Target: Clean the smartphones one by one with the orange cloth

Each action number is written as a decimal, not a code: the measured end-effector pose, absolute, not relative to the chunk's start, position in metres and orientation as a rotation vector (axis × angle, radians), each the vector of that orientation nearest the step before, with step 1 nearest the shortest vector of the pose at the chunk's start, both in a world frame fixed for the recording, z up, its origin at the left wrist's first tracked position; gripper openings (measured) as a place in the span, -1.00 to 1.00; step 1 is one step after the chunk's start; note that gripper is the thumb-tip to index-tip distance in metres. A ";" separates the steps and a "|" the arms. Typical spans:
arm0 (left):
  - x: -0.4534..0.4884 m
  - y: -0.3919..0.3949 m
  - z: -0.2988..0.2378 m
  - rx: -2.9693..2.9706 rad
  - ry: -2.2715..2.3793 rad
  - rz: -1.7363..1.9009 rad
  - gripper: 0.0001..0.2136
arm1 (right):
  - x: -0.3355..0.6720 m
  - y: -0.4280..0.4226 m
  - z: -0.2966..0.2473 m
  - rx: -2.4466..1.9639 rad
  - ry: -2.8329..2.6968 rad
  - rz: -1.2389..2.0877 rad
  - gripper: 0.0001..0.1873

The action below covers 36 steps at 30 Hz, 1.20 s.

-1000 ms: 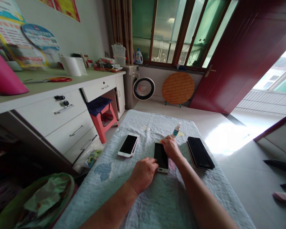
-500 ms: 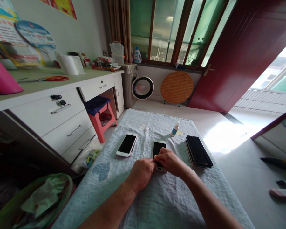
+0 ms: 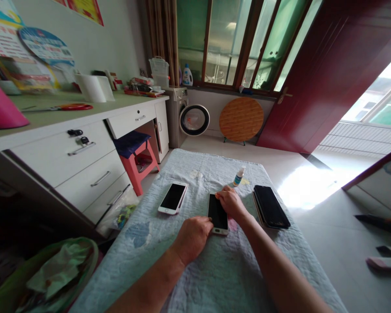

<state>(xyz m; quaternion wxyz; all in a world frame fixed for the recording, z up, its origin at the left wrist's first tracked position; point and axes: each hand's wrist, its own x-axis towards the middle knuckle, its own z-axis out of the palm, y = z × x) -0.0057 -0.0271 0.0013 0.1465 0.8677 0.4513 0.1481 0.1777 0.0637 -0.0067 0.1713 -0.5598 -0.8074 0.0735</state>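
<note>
A white-framed smartphone lies face up on the quilted cloth, its dark screen showing between my hands. My left hand, fingers curled, grips the phone's lower left edge. At the phone's top edge, my right hand pinches a small orange piece against the glass; its kind is too small to tell. Left of my hands is another white phone with a black screen, lying on something pinkish. To the right rests a stack topped by a black phone. A small spray bottle stands beyond my right hand.
The pale blue quilted cloth covers the table under the phones. A desk with drawers runs along the left, with a pink stool by it. A green basket stands at lower left. Behind are a washing machine and a red door.
My right hand has moved from the phone's lower part up to its top edge with the orange piece, uncovering more screen. My left hand stays at the lower left edge.
</note>
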 end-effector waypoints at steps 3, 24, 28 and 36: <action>-0.006 -0.027 0.001 2.506 1.297 0.415 -0.82 | 0.168 0.071 -0.006 -1.609 -2.293 0.178 -0.71; -0.002 -0.030 0.010 2.533 1.352 0.329 -0.79 | 0.152 0.041 0.009 -1.376 -2.600 0.221 -0.74; -0.003 -0.030 0.004 2.558 1.347 0.340 -0.81 | 0.149 0.059 0.008 -1.476 -2.577 0.099 -0.75; -0.003 -0.030 0.003 2.540 1.349 0.354 -0.81 | 0.146 0.064 0.010 -1.497 -2.595 0.095 -0.76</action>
